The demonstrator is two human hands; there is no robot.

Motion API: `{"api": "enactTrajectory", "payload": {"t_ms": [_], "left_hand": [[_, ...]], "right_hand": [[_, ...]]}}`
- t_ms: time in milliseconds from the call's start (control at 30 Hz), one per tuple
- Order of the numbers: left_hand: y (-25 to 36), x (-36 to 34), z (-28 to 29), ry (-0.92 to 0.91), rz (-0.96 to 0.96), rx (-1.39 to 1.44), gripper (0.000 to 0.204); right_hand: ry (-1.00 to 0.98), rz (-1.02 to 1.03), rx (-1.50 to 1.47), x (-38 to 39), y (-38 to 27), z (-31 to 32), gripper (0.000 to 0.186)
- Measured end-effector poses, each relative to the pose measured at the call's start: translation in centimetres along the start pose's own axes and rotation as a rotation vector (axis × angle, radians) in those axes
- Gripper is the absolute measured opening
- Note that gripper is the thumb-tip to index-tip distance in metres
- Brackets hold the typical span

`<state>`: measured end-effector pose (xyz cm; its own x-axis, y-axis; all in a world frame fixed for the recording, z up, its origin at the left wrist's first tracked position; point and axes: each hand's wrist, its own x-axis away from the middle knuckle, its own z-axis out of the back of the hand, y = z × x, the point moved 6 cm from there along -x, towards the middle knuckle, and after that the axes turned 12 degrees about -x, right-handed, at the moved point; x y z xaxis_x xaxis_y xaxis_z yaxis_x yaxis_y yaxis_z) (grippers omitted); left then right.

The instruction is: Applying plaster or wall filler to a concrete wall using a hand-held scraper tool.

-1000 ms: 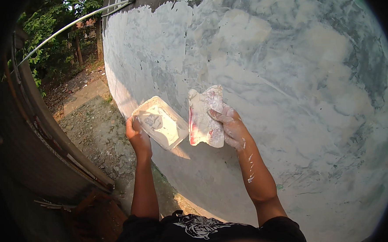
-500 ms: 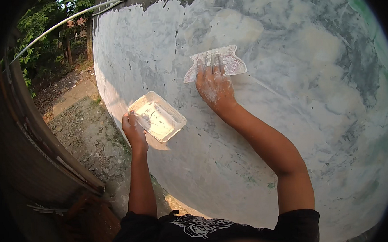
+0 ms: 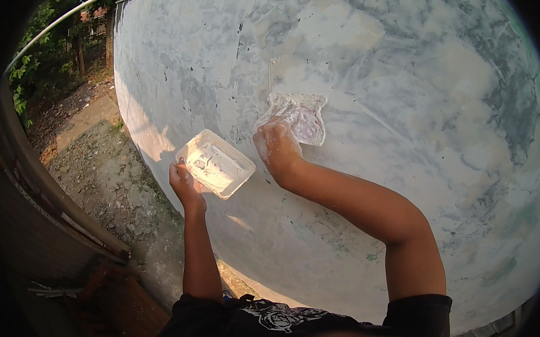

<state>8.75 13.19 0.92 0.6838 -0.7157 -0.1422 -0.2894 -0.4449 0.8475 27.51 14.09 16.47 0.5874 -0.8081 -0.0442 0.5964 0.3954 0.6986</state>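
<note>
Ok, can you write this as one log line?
left hand: holds tub | right hand: holds scraper at wall | wall: patchy white and grey

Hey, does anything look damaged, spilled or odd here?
The scraper in the right hand looks odd: its visible edges are wavy, not straight, perhaps worn or shaped so. The wall behind is patchy white and grey. I see no spill from the tub in the left hand.
</note>
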Motion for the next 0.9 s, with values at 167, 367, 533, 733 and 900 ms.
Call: {"api": "enactTrajectory", "payload": {"t_ms": [167,367,533,733,900], "left_hand": [[-0.2,-0.6,2.1,0.039,0.076,-0.172,0.024],[0.8,0.1,3.7,0.120,0.063,-0.137,0.022],[0.9,0.3,3.0,0.091,0.082,-0.169,0.022],[1.4,-0.3,4.5,0.103,0.039,-0.116,0.022],[2.5,0.5,3.0,0.076,0.083,-0.126,0.022]], "right_hand": [[0.617,0.068,-0.049,1.3,1.1,5.7,0.014],[0.353,-0.158,-0.025,-4.9,8.3,8.9,0.030],[0.593,0.018,0.259,-4.2,4.4,2.2,0.031],[0.270,0.136,-0.096,0.2,-1.2,2.3,0.031],[0.589,-0.077,-0.036,3.5,3.0,8.2,0.033]]}}
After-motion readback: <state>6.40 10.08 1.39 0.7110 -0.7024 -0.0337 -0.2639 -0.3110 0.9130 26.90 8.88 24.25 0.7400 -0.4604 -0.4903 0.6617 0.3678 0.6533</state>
